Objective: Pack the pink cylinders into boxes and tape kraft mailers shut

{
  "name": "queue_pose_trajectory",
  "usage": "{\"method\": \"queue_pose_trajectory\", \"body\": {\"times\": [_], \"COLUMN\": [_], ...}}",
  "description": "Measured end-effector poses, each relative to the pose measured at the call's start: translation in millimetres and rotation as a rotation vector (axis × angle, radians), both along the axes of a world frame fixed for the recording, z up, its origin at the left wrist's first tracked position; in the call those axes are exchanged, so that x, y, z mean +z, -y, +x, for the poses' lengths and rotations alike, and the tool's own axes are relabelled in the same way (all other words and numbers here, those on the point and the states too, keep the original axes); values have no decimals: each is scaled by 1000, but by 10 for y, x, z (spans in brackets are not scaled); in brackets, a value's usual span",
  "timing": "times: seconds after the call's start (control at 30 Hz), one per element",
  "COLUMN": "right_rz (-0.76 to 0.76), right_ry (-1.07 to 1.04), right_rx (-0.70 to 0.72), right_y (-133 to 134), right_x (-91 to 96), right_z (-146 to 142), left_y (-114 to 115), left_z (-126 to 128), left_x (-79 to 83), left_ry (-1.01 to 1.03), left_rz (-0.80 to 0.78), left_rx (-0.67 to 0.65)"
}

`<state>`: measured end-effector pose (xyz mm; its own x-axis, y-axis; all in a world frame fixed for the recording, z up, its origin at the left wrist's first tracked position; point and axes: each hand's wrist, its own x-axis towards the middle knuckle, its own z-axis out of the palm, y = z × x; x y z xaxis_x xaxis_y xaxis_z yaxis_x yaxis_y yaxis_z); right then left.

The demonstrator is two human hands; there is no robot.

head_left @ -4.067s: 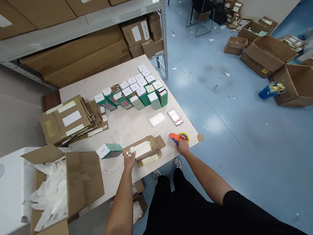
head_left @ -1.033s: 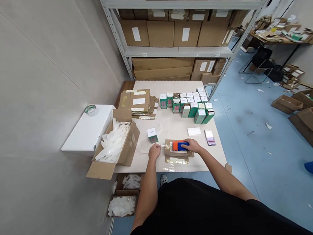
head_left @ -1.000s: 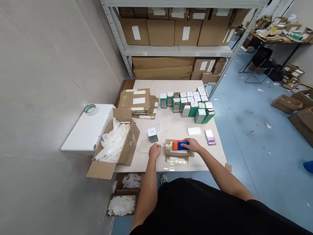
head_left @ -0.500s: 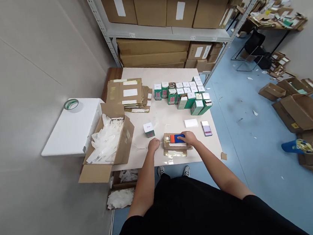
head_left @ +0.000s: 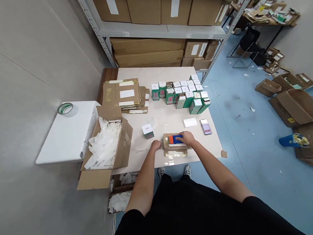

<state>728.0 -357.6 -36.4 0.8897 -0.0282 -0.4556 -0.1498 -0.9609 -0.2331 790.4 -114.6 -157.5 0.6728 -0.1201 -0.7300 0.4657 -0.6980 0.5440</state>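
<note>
A flat brown cardboard piece with shiny tape lies near the table's front edge. My right hand grips an orange and blue tape dispenser pressed on top of it. At the cardboard's left end, my left hand is closed in a pinch; what it holds is too small to make out. A single green box with a white top stands just beyond my left hand.
Several green boxes stand in rows at the table's back. A stack of flattened cartons lies at back left. An open carton of white plastic bags sits at left. A white card and phone lie at right.
My right hand took up the tape dispenser from the table and set it on the cardboard piece. In the last second it slid slightly left; the camera tilted down.
</note>
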Motion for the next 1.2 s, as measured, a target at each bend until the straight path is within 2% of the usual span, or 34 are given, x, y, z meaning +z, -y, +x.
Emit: {"method": "queue_pose_trajectory", "body": {"times": [0.13, 0.3, 0.47, 0.6, 0.8, 1.0, 1.2], "right_rz": [8, 2, -5, -42, -66, -83, -117], "right_ry": [-14, -21, -28, -63, -93, -76, -77], "right_rx": [-32, -59, -58, -65, -48, -76, -180], "right_y": [-18, -28, -91, -170, -172, 69, 630], "right_x": [16, 31, 64, 136, 232, 286, 341], "right_z": [-24, -12, 18, 53, 145, 109, -103], "left_y": [91, -6, 74, 237, 360, 448, 476], "left_z": [-140, -325, -403, -367, -315, -318, -318], "left_x": [-41, 13, 131, 171, 189, 228, 261], "left_ry": [-56, 74, 256, 248, 228, 233, 207], "left_rz": [-46, -26, -92, -54, 22, 14, 14], "left_rx": [108, 205, 146, 94, 101, 84, 82]}}
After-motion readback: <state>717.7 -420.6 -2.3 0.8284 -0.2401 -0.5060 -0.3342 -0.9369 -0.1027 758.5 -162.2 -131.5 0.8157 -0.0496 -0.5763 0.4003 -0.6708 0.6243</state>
